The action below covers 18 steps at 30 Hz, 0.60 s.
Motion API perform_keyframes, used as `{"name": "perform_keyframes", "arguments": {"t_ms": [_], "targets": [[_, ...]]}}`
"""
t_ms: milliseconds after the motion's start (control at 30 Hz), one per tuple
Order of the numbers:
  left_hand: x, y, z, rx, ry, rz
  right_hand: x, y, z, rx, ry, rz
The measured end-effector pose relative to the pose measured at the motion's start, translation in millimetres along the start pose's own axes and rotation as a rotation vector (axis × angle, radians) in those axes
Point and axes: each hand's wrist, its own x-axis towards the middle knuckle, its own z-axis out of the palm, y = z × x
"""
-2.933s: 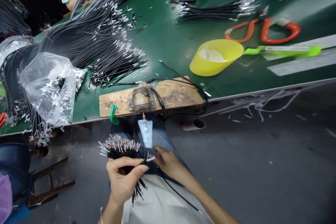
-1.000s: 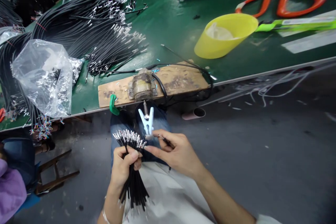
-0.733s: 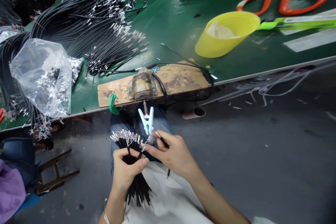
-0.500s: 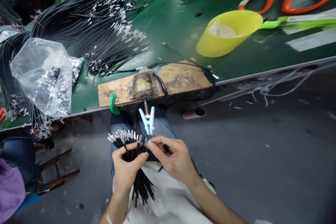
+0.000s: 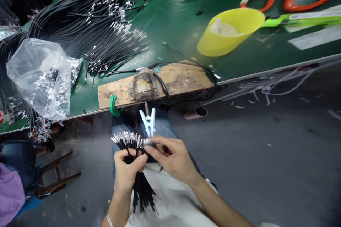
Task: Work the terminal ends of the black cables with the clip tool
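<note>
In the head view, take the wooden board [image 5: 183, 78] at the near edge of the green surface [image 5: 165, 17] as your landmark. On your side of the board, below its edge, your left hand [image 5: 129, 170] holds a bundle of black cables [image 5: 143, 191], thumb and fingers closed around it just under the silvery ends; gripping there probably keeps those ends fanned out and uncovered. Your right hand [image 5: 173, 156], also on the near side of the board, has thumb and forefinger drawn together beside the bundle's silvery ends, while the other fingers curl over a dark strand [image 5: 165, 148], seemingly another cable; blur hides exactly what the tips pinch. Between your hands and the board hangs the pale blue clip [image 5: 149, 122], on the shaft of the motor [image 5: 144, 87] mounted on the board, likely set to overhang so the shaft stays free. The green clamp [image 5: 114, 106] at the board's left end seems to pin it down. Beyond the board, to its left, lies the larger cable pile [image 5: 71, 35].
</note>
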Motion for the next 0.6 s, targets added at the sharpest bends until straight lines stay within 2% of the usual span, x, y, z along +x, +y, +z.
{"name": "perform_keyframes", "arguments": {"t_ms": [67,200,267,367,433,500,600], "targets": [[0,-2,-1.0,0.018,-0.019,0.018,0,-1,1,0.101,-0.051,0.106],[0,-6,-4.6,0.065,0.043,0.125,11,2,2,0.58,-0.265,0.41],[1,-6,-7.5,0.116,0.08,0.203,22,3,2,0.741,-0.27,0.504],[3,-3,-11.5,0.174,0.111,0.318,40,-1,1,0.858,-0.174,0.482],[6,0,-12.2,0.19,0.121,0.384,49,-8,3,0.899,-0.178,0.439],[11,6,-11.0,0.221,0.101,0.45,54,-16,7,0.91,-0.198,0.413],[20,18,-7.2,0.289,0.037,0.533,56,-26,11,0.922,-0.16,0.406]]}}
